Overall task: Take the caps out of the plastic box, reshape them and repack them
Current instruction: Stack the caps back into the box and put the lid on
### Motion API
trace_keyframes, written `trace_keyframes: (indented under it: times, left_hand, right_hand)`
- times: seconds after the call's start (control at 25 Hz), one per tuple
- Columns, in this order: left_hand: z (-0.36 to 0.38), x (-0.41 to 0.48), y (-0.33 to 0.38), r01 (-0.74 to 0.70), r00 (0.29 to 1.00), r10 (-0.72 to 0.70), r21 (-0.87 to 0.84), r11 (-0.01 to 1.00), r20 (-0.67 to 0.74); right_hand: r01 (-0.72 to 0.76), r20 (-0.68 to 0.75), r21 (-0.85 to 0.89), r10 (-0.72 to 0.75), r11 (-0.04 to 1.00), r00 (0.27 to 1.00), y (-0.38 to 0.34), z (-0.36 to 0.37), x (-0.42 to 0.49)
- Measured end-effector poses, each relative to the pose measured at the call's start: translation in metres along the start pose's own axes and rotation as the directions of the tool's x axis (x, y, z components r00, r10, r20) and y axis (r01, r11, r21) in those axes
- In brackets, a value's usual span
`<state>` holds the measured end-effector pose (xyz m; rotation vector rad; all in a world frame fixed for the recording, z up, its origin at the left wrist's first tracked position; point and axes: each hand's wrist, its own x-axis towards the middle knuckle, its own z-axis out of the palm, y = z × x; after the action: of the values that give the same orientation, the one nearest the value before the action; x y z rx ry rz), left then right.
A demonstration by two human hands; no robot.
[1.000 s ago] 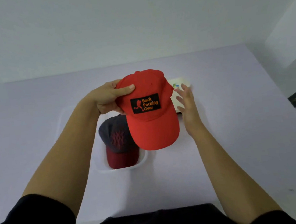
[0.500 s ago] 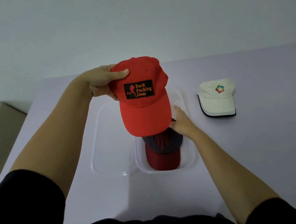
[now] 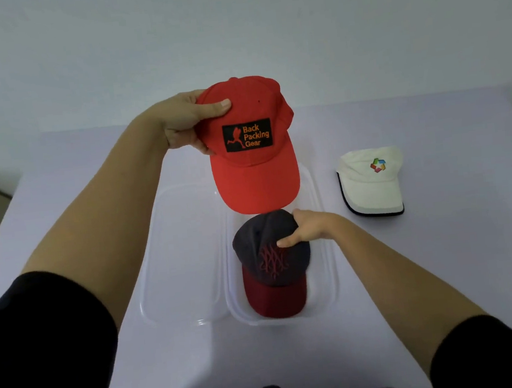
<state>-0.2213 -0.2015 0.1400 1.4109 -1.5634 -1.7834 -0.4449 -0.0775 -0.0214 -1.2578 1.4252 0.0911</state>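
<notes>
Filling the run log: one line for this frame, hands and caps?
left hand: holds red cap aloft | right hand: grips dark cap in box | white cap: on table | lid: beside box

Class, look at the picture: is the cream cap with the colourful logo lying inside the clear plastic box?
No, the cream cap with the colourful logo lies on the lilac table, to the right of the clear plastic box.

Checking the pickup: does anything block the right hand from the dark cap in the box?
Nothing visible does. The right hand already grips the dark cap by its crown inside the plastic box. The red cap, held by the left hand, is above and farther back.
</notes>
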Motion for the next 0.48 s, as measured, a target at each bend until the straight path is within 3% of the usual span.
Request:
trace_keyframes:
  times: [0.16,0.28,0.48]
  left_hand:
    - [0.008,0.020,-0.018,-0.091,0.988,0.087,-0.030,0.995,-0.126]
    - [0.013,0.025,-0.029,-0.165,0.978,0.158,-0.042,0.985,-0.139]
    - [0.030,0.025,-0.046,-0.169,0.983,0.170,0.013,0.986,-0.075]
  right_hand:
    - [0.146,-0.014,-0.251,-0.155,0.957,0.988,-0.005,-0.004,-0.019]
    - [0.233,-0.020,-0.379,-0.260,0.895,0.965,-0.001,0.004,-0.035]
    - [0.362,-0.056,-0.413,-0.419,0.836,0.906,0.001,0.009,-0.054]
